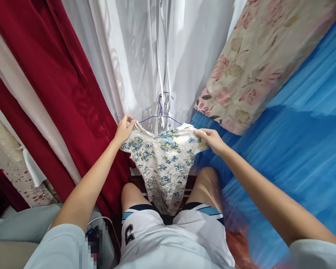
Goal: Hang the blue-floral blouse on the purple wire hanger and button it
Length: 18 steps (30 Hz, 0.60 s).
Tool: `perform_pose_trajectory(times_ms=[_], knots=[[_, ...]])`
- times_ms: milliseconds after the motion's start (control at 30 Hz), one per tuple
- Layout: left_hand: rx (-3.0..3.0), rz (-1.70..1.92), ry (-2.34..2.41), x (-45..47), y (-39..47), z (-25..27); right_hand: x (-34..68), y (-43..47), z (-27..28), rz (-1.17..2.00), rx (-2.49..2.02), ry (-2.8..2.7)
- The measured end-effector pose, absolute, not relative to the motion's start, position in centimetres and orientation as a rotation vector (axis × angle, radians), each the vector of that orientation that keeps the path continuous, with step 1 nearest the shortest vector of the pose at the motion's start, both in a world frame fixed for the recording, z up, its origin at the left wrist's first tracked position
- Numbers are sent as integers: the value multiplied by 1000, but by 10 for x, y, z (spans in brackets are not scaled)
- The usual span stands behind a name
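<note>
I see one floral top (168,160) on one purple hanger (160,113), spread before white cloth (196,59), its lower end between two knees. The left hand (125,129) pinches one shoulder, the right hand (212,139) the other.

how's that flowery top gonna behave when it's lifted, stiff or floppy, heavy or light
The flowery top will probably be floppy, as its cloth looks thin and creased. It's likely light, since only the fingers pinch it near the shoulders. It may slip on the purple hanger, whose bare arms look thin.
</note>
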State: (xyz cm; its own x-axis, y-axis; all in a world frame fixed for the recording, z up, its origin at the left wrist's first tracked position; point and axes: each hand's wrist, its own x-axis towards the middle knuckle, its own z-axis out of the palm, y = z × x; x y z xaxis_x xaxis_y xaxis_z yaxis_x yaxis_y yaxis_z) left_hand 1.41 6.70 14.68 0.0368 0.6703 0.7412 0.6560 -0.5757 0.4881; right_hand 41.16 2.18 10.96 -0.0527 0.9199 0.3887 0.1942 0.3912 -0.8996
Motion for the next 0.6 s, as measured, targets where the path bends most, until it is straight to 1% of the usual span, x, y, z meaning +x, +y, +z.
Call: perform_pose_trajectory(times_ms=[67, 133, 233, 333, 400, 467, 533, 600], knots=[[2371, 1579, 1489, 17, 55, 144, 417, 19, 105, 751, -1005, -1432], [2459, 1525, 1550, 22, 47, 145, 419, 19, 116, 699, -950, -1328], [2473, 1527, 1662, 31, 46, 152, 411, 23, 154, 674, -922, -1241], [2336, 1598, 1699, 36, 57, 159, 384, 13, 191, 715, -909, -1298], [2103, 1684, 1599, 38, 67, 157, 359, -8, 202, 770, -862, -1474], [1833, 1774, 1447, 39, 72, 148, 337, -37, 202, 847, -770, -1799], [1653, 1815, 1328, 41, 71, 133, 322, -63, 189, 960, -626, -2140], [1606, 1792, 1247, 49, 62, 116, 318, -75, 167, 930, -558, -2311]])
